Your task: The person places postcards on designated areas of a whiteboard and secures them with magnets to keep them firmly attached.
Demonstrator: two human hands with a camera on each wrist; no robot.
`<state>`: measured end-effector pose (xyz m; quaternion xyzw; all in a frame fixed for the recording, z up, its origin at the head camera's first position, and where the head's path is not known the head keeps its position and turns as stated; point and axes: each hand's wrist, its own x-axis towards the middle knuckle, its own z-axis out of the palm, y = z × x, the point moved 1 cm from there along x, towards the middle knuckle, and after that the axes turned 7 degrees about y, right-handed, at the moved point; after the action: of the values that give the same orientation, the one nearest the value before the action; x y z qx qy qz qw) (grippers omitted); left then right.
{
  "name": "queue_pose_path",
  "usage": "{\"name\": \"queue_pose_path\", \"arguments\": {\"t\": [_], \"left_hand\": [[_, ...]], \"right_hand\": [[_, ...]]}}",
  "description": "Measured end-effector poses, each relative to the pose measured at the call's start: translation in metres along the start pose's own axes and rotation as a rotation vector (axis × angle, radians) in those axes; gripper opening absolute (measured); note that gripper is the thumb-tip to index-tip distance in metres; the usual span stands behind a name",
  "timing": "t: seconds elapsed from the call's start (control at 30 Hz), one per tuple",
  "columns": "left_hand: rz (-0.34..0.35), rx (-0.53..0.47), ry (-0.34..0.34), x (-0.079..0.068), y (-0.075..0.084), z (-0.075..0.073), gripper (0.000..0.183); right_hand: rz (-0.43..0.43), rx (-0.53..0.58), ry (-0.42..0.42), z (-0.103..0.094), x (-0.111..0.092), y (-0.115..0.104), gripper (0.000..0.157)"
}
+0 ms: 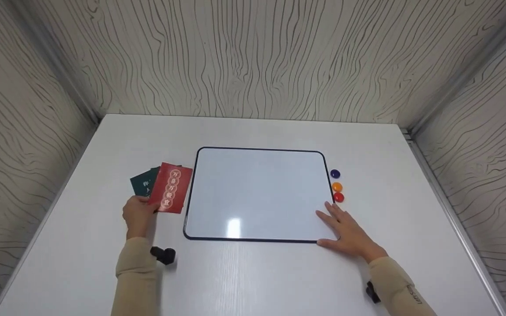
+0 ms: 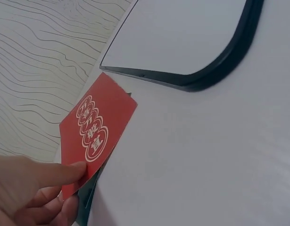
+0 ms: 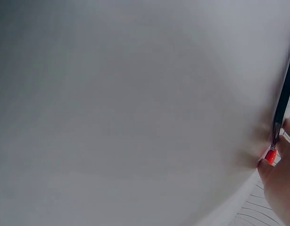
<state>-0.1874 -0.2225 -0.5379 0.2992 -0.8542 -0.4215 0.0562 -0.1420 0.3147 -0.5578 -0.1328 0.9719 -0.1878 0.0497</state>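
My left hand (image 1: 139,215) pinches the lower left corner of a red card (image 1: 171,188) printed with a column of ringed white characters. In the left wrist view, the thumb (image 2: 64,174) lies on the face of this card and the other fingers curl beneath it. Dark green cards (image 1: 143,181) fan out from behind the red one, which partly covers them. A whiteboard (image 1: 257,193) with a black rim lies flat to the right of the cards. My right hand (image 1: 347,232) is spread over the board's lower right corner, fingers fairly straight.
Purple (image 1: 335,174), orange (image 1: 337,187) and red (image 1: 339,197) round magnets line the board's right edge, just beyond the right fingertips. Black wrist-worn devices (image 1: 163,255) stick out beside the sleeves. Patterned walls (image 1: 235,57) enclose the white table (image 1: 253,281) at the back and sides.
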Motion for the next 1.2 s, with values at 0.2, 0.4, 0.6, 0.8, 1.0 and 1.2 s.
{"name": "queue_pose_path", "arguments": {"t": [0.2,0.4,0.6,0.8,1.0,1.2], "left_hand": [[-0.012,-0.03,-0.038,0.002,0.002,-0.003,0.042],[-0.024,-0.057,-0.052,0.005,0.003,-0.004,0.04],[-0.086,-0.098,-0.072,0.006,0.007,-0.005,0.042],[-0.114,-0.131,-0.08,0.006,0.01,-0.007,0.043],[-0.113,-0.136,-0.065,0.005,0.012,-0.007,0.043],[-0.105,-0.17,-0.063,0.003,0.015,-0.007,0.043]], "right_hand": [[-0.007,-0.001,0.005,0.0,0.0,-0.001,0.082],[-0.033,0.002,0.017,0.001,0.0,-0.002,0.081],[-0.034,-0.007,0.016,-0.001,-0.001,-0.003,0.082],[-0.028,0.005,0.009,-0.004,-0.001,-0.004,0.082],[-0.017,0.008,0.007,-0.003,-0.001,-0.003,0.081],[-0.03,-0.002,0.012,-0.002,0.0,-0.002,0.081]]}}
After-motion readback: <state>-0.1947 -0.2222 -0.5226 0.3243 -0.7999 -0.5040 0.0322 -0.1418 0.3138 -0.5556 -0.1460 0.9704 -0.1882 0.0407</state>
